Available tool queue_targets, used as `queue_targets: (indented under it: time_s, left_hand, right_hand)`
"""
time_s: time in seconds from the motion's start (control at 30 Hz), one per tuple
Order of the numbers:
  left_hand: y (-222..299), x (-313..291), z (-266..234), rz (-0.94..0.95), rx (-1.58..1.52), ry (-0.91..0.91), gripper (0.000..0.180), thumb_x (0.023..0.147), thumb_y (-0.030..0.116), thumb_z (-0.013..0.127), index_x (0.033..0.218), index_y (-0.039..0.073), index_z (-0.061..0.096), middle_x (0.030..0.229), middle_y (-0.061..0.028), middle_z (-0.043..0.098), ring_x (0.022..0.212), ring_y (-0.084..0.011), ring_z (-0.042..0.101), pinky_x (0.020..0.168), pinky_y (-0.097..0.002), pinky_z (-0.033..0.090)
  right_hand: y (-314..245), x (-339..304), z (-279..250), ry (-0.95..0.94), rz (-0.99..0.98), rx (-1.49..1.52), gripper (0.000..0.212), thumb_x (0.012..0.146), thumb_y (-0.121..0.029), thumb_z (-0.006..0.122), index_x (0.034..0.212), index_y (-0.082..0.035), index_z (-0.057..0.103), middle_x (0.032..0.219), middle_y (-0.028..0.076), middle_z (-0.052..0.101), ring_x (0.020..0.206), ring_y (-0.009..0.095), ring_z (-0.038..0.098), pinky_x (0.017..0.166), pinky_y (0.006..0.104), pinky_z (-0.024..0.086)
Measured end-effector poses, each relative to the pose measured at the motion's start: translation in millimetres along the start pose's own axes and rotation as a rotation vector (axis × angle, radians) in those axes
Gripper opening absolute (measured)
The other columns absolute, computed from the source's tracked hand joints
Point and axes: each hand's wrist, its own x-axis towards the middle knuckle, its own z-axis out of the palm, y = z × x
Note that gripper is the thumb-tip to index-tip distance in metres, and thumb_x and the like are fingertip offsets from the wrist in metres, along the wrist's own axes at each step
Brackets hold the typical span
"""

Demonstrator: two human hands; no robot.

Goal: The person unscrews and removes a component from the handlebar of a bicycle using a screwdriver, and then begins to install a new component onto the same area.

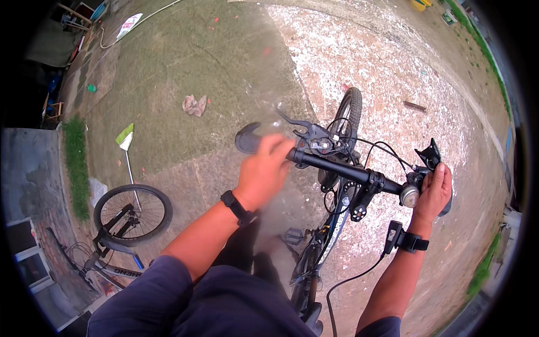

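across the ground, room spreads on both sides of the bicycle, its rear cut off below. at its handlebar, your right hand closes on the right end; your blurred left hand, by the other, half hides a dark rounded piece, its grip unclear.

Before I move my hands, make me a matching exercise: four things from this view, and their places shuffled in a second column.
Things:
1. Crumpled beige cloth
2. Round silver bell
3. Black wristband
4. Green-and-white broom with a thin pale handle

Places:
A. Around the wrist of the left hand
B. Off to the left, beside a black spoked bicycle wheel
C. On the straight black handlebar, next to the right hand
D. Lying on the greenish ground ahead

Pairs: 1-D, 2-C, 3-A, 4-B.
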Motion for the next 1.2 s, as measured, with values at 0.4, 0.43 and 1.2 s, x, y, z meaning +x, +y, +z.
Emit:
queue_targets:
  time_s: [0.4, 0.43, 1.2]
  left_hand:
    - [7.7, -11.4, 1.3, 0.016, -0.055, 0.036, 0.050, 0.077, 0.003, 0.077, 0.124, 0.015, 0.064, 0.122, -0.0072, 0.058, 0.077, -0.0300, 0.069, 0.063, -0.0398, 0.056]
    - [8.6, -12.9, 0.8, 0.026, -0.051, 0.030, 0.051, 0.076, 0.000, 0.077, 0.124, 0.012, 0.064, 0.120, -0.0087, 0.057, 0.079, -0.0284, 0.067, 0.063, -0.0378, 0.055]
    - [37.8, -17.1, -26.7, 0.171, -0.177, -0.189, 0.057, 0.081, 0.002, 0.076, 0.135, 0.006, 0.059, 0.127, -0.0161, 0.055, 0.084, -0.0320, 0.066, 0.069, -0.0390, 0.055]
  right_hand:
    - [-0.5, -7.9, -9.9, -0.007, -0.014, 0.020, 0.025, 0.108, -0.028, 0.056, 0.097, -0.007, 0.063, 0.063, -0.008, 0.039, 0.053, 0.002, 0.030, 0.047, 0.0219, 0.020]
    - [-1.3, -8.5, -11.1, -0.009, -0.008, 0.016, 0.025, 0.108, -0.028, 0.056, 0.097, -0.006, 0.063, 0.063, -0.008, 0.038, 0.053, 0.002, 0.030, 0.047, 0.0221, 0.020]
    - [1.9, -2.2, -52.2, 0.050, 0.082, 0.177, 0.021, 0.107, -0.025, 0.059, 0.099, -0.008, 0.066, 0.062, -0.010, 0.037, 0.051, 0.001, 0.031, 0.045, 0.0206, 0.021]
